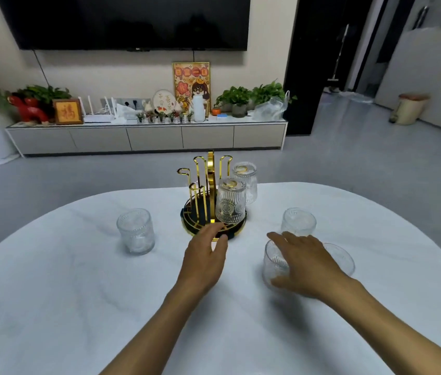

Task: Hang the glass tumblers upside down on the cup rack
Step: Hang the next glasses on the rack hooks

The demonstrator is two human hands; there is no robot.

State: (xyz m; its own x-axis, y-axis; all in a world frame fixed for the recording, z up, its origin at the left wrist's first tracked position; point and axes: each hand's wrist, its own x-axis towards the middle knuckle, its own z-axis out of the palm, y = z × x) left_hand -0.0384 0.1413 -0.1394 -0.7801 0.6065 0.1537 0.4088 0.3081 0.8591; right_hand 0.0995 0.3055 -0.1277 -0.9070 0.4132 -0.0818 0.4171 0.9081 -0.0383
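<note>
A gold cup rack (208,169) with a round dark base stands mid-table. Two ribbed glass tumblers hang upside down on its right pegs, one in front (231,203) and one behind (246,177); the left pegs are bare. My left hand (204,257) pinches the base's front rim, fingers over it and thumb outside. My right hand (304,263) spreads open over an upright tumbler (275,262), thumb by its near wall. Another tumbler (342,257) peeks out behind that hand. Upright tumblers also stand at the right (298,221) and the left (136,231).
The white oval table (78,293) ends just behind the rack. Beyond it lie grey floor, a low TV cabinet (146,138) with plants and ornaments, and a wall-mounted TV. A bin (411,108) stands far right.
</note>
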